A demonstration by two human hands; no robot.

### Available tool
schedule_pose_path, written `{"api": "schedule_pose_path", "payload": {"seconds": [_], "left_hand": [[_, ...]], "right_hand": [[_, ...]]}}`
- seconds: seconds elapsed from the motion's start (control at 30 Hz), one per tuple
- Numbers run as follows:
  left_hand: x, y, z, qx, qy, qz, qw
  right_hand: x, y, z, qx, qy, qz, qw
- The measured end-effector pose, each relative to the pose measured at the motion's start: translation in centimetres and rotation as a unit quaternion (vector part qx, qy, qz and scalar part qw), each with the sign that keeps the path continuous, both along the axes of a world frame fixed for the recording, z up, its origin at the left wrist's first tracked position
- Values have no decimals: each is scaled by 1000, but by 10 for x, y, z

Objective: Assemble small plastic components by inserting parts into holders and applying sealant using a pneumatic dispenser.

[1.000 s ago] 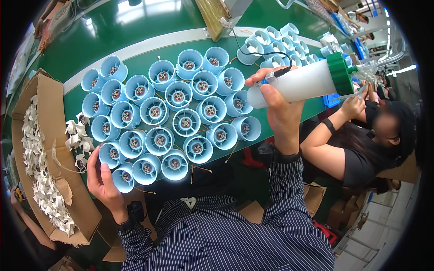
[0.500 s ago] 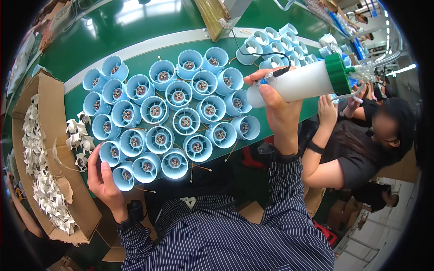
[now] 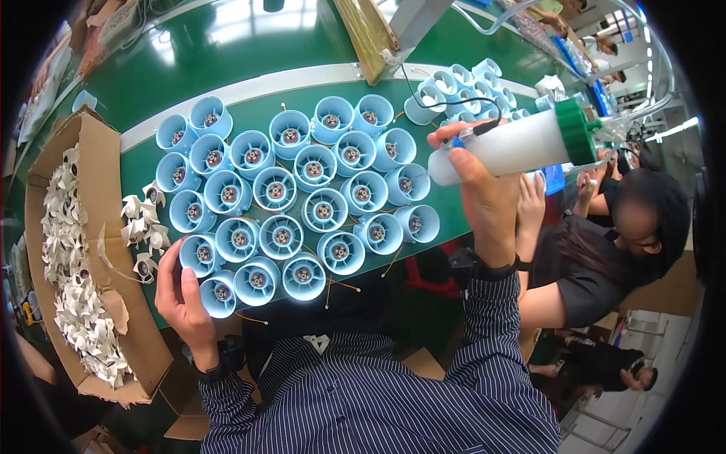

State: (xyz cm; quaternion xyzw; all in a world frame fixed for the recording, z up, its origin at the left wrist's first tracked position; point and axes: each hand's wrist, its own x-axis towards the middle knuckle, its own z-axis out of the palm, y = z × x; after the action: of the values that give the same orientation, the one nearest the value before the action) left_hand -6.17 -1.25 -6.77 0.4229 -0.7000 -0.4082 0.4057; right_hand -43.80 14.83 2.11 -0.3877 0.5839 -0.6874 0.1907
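My right hand (image 3: 488, 189) is wrapped round a white dispensing syringe (image 3: 514, 145) with a green cap (image 3: 577, 132). A thin black cable and clear tubing run from it. The syringe lies nearly level, its narrow end toward the cups at the right of the group. Several light blue cup-shaped housings (image 3: 325, 209) stand close together on the green table, each with a small motor core inside. At their near left corner my left hand (image 3: 184, 303) rests with fingers apart, touching or right beside a blue housing (image 3: 200, 253).
Left of the housings stands a cardboard box (image 3: 113, 250) full of white fan impellers (image 3: 76, 303). Loose impellers (image 3: 144, 223) lie between box and housings. More blue housings (image 3: 461, 87) stand at the far right. A co-worker (image 3: 590, 250) works at the right; a metal post (image 3: 423, 26) rises behind.
The whole view has shifted slightly, so most things sit a little farther right. My right hand still holds the syringe, and my left hand stays by the same corner housings.
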Motion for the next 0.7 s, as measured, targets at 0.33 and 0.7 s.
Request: {"api": "schedule_pose_path", "payload": {"seconds": [0.33, 0.7], "left_hand": [[1, 0, 0, -4, -5, 7, 1000], [2, -1, -1, -2, -18, -1, 1000]], "right_hand": [[-24, -42, 0, 10, 2, 46, 999], [-28, -48, -16, -5, -29, 74, 997]]}}
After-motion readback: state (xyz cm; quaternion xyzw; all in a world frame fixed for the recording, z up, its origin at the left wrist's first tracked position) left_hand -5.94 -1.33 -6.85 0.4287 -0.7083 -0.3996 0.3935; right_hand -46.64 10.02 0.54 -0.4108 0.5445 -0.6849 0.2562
